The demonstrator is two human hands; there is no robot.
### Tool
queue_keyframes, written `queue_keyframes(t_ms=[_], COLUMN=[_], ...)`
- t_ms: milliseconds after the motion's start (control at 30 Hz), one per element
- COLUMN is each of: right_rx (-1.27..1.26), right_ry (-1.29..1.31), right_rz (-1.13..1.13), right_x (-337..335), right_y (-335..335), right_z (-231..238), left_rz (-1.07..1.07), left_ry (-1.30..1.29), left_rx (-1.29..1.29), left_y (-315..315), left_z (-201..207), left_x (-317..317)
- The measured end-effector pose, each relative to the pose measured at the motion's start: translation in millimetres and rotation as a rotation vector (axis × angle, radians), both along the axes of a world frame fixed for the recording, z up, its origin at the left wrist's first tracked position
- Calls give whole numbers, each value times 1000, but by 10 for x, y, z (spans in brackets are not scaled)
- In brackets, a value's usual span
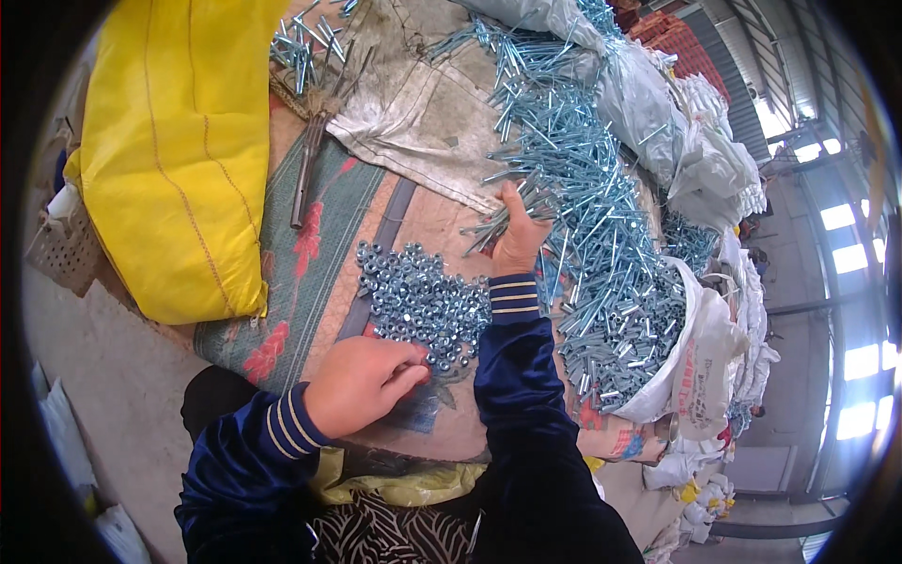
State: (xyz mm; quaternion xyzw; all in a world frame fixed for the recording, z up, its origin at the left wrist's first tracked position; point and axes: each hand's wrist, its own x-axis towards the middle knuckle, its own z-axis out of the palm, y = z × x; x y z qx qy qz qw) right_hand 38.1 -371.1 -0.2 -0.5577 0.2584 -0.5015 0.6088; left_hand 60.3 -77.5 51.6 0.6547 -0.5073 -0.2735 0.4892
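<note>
My right hand is wrapped round a bundle of thin metal bolts, whose ends stick out to the left past the fingers. It is at the left edge of a large heap of loose bluish bolts. Curled and closed, my left hand rests at the near edge of a pile of small shiny nuts. Its thumb and fingertips come together beside the nuts; whatever they may pinch is hidden.
Short metal sleeves lie in an open white sack at the right. A yellow bag stands at the left. A metal rod-like tool lies beyond the nuts, near a stained whitish cloth. Patterned fabric covers the work surface.
</note>
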Motion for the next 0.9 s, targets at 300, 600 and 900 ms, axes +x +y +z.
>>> queue_keyframes(t_ms=[300, 600, 900], right_rx=[85, -168, 318], right_ry=[17, 166, -286], right_rz=[139, 72, 254], right_x=[-29, 7, -287], right_y=[80, -62, 141], right_z=[143, 121, 824], left_rz=[-42, -76, 40], left_ry=[23, 208, 869], left_rx=[39, 71, -7], left_y=[45, -10, -173], left_z=[-89, -166, -256], left_x=[-22, -41, 72])
